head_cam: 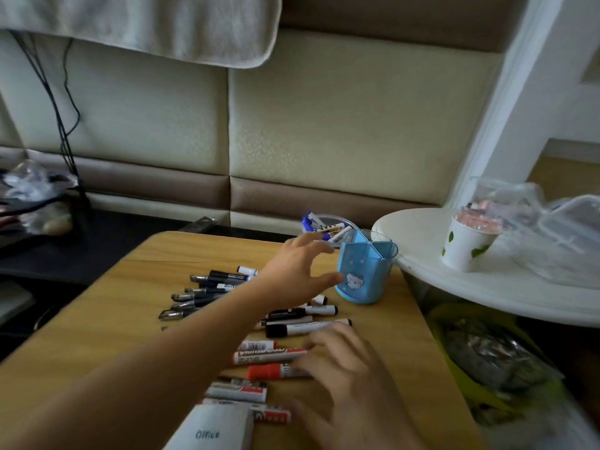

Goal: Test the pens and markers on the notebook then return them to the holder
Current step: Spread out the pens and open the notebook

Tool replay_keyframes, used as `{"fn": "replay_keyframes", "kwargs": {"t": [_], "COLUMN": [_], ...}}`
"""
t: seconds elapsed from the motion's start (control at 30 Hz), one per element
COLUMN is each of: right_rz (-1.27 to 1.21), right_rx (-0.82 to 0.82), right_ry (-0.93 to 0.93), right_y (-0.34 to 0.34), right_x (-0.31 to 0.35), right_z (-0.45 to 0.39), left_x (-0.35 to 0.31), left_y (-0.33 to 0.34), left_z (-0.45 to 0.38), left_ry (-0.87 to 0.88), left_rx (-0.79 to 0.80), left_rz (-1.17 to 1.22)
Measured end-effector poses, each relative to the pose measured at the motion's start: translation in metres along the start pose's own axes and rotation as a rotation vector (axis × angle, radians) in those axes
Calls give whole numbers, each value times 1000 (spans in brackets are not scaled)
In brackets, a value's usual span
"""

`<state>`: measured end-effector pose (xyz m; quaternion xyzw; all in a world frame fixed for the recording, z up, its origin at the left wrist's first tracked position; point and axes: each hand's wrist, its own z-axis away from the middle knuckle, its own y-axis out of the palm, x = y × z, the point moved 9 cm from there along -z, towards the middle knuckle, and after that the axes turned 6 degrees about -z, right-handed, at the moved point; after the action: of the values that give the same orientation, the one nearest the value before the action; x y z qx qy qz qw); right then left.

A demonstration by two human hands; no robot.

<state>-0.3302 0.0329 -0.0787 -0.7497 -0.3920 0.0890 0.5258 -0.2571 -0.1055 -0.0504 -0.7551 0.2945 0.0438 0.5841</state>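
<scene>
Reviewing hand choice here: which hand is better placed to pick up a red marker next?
Likely the right hand: it rests on the red markers, while the left hand is reaching out open beside the blue holder.

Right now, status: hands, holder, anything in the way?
Left hand open, reaching at the blue holder, thumb touching it. Right hand open over the red markers. Holder upright near the table's far edge. Black markers lie loose in front of it.

A padded wall panel (341, 125) in cream with brown bands runs beyond the hands. A pale cloth (156, 24) hangs above at the upper left, with black cables (61, 118) trailing down beside it. A white pillar (519, 92) rises at the right over a white round table (487, 284). The wooden tabletop (97, 319) lies under dim light.
</scene>
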Motion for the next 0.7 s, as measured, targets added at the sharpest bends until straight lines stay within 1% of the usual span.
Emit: {"fn": "replay_keyframes", "kwargs": {"t": [0.07, 0.13, 0.2, 0.27, 0.33, 0.4, 0.5, 0.63, 0.7], "right_rz": [18, 48, 87, 145, 158, 138, 136, 202, 215], "right_rx": [80, 66, 27, 3, 32, 48, 94, 125, 143], "right_ry": [-44, -60, -46, -78, -113, -81, 20, 43, 88], "right_y": [21, 30, 32, 36, 44, 46, 45, 47, 52], "right_x": [19, 28, 32, 39, 46, 42, 37, 46, 45], "right_z": [-7, -15, -18, -18, -16, -17, -21, -33, -38], "left_x": [13, 24, 33, 42, 54, 65, 80, 94, 98], "left_y": [-18, -32, -40, -45, -54, -61, -65, -69, -69], "left_z": [28, 59, 90, 118, 144, 166, 194, 213, 216], "left_ry": [-16, -25, -6, 39, 54, 36, 4, -53, -63], "left_rx": [-26, -31, 25, 98, 135, 172, 225, 215, 186], "left_rz": [-24, -30, -121, -247, -311, -323, -287, -245, -237]}}
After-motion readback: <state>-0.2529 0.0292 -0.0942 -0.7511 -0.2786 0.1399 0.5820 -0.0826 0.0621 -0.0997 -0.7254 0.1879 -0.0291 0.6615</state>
